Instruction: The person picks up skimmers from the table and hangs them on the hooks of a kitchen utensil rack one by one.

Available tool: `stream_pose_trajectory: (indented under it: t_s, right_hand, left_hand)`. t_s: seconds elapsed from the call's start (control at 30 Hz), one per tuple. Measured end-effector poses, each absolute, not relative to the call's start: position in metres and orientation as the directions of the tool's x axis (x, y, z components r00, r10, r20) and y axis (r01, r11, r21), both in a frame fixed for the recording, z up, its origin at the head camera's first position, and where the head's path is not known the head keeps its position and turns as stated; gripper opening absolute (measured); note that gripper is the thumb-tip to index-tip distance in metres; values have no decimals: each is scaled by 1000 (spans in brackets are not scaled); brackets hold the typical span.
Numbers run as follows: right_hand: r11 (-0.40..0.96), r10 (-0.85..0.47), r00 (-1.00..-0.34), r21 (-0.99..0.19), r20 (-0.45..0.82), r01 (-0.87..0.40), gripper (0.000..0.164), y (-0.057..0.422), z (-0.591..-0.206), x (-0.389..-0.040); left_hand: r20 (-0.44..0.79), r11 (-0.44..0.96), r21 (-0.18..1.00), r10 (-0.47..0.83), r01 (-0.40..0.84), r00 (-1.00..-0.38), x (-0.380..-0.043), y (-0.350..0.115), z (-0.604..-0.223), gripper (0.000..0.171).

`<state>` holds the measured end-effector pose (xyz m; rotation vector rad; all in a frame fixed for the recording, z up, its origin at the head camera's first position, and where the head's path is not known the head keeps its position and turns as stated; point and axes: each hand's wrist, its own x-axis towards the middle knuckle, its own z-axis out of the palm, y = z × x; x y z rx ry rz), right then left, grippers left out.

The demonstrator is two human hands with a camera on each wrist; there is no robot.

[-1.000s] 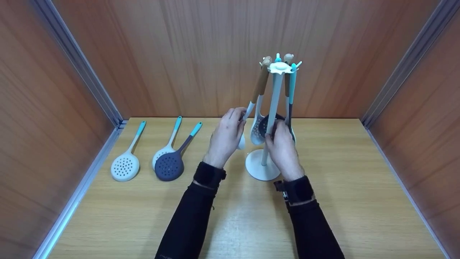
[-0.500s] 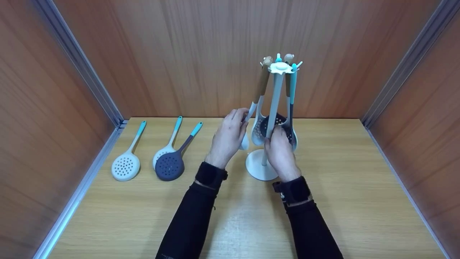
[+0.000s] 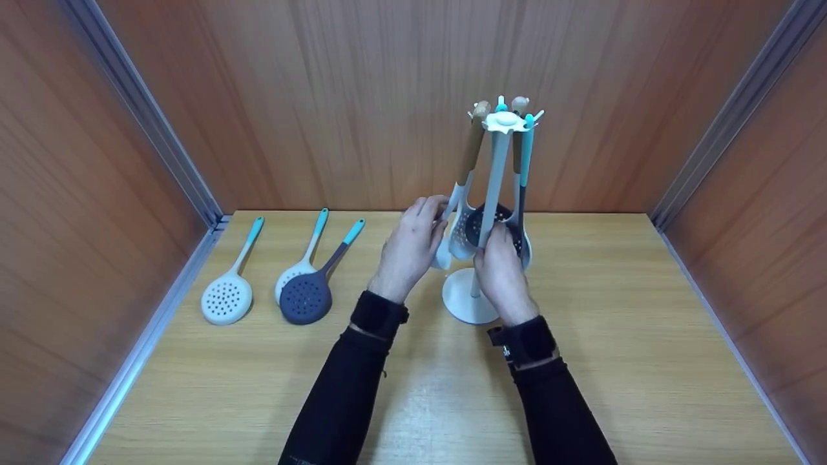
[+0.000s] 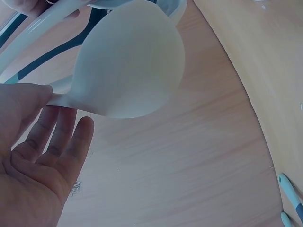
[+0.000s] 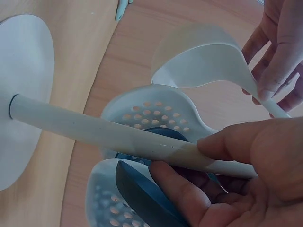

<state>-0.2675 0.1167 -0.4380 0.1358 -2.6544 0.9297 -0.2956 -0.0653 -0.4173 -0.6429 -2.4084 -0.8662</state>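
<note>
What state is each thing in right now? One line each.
Left hand: pinches the ladle by its handle
Ladle: held up off the table
Right hand: grips the stand by its pole
Stand: upright, tools hanging on it
Leftmost white skimmer: lying on the table, apart
Other white skimmer on the table: lying, partly covered
Dark skimmer on the table: lying, overlapping that white one

The left hand point(image 3: 408, 248) and right hand point(image 3: 504, 274) are bare. The left band point(image 3: 378, 314) is broad and black with a tab point(image 3: 403, 315) on its right; the right band point(image 3: 533, 342) matches, its tab on the left near a small pale mark point(image 3: 506, 352). Left sleeve point(image 3: 339, 400) and right sleeve point(image 3: 562, 413) are black and snug.
</note>
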Motion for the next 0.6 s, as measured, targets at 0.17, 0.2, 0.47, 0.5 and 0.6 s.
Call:
stream_pose_trajectory:
  t_s: [0.17, 0.2, 0.47, 0.5, 0.6]
  right_hand:
    - [787, 2, -947, -585, 320, -196, 55, 119, -439, -268]
    - [783, 0, -949, -590, 316, -197, 55, 120, -438, -268]
    - [770, -8, -960, -611, 281, -185, 51, 123, -437, -270]
    - [772, -10, -959, -607, 283, -187, 51, 124, -437, -270]
    - [776, -15, -958, -601, 287, -192, 51, 124, -437, -270]
  left_hand:
    - [580, 671, 480, 239, 565, -778, -297, -70, -417, 30]
    - [580, 671, 484, 235, 561, -780, -297, -71, -417, 30]
    - [546, 688, 508, 208, 518, -812, -304, -83, -424, 29]
    - [533, 695, 512, 205, 505, -821, -305, -84, -425, 29]
    - [497, 716, 513, 202, 474, -844, -308, -90, -431, 29]
